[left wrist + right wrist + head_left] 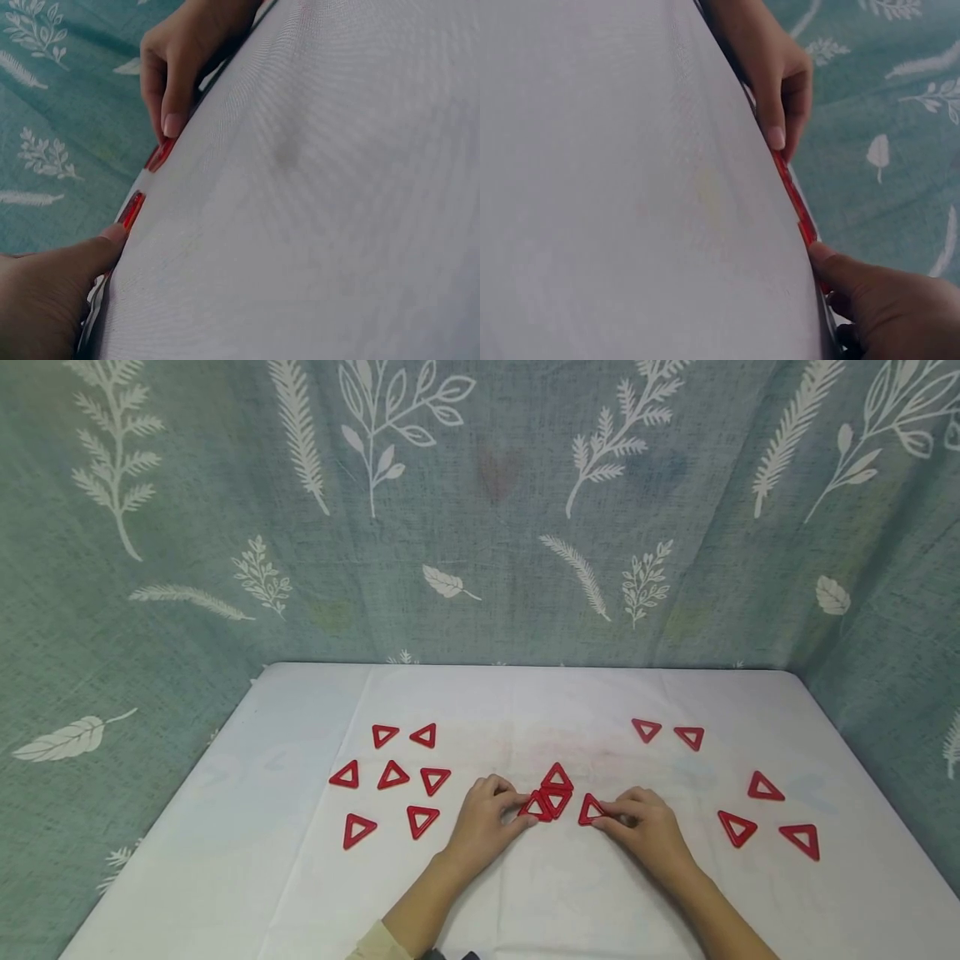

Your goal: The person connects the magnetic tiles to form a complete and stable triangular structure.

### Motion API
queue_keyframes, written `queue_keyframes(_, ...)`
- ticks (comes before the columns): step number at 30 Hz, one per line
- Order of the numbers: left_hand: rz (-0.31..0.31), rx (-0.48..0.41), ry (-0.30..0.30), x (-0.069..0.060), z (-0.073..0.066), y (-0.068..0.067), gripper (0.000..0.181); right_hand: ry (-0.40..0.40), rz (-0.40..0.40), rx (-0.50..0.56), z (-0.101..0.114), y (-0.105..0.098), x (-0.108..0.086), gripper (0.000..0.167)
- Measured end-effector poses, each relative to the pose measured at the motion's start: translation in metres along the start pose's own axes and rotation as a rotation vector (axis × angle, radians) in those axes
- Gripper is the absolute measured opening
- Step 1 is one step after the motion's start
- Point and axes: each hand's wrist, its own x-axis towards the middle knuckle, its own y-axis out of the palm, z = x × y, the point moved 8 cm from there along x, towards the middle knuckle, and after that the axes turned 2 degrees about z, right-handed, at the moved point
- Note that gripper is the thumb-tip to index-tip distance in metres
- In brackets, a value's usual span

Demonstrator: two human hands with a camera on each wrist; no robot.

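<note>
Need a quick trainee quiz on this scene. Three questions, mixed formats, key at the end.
1. Multiple choice: how many red triangles lie in the group to the left of the left hand?
a) five
b) seven
c) nine

2. True or false: the triangle pinched by the right hand touches the three-triangle cluster in the middle.

3. Short answer: which hand has its fingers on the cluster, and on which of its pieces?

Key:
1. b
2. False; a gap of white cloth shows between them.
3. The left hand, on the leftmost piece.
</note>
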Motion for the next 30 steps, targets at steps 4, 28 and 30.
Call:
queue_keyframes(4,0.006,-0.010,-0.005,0.000,0.001,0.000,0.032,-0.021,-0.026,0.017,0.005,0.002,0.001,0.026)
queue_keyframes(28,-0.011,-0.024,0.023,0.000,-0.002,-0.002,0.019,-0.043,-0.018,-0.016,0.013,0.008,0.002,0.028)
queue_keyframes(30,-0.013,-0.027,0.022,0.000,-0.001,-0.002,0.020,-0.044,-0.016,-0.015,0.013,0.008,0.002,0.027)
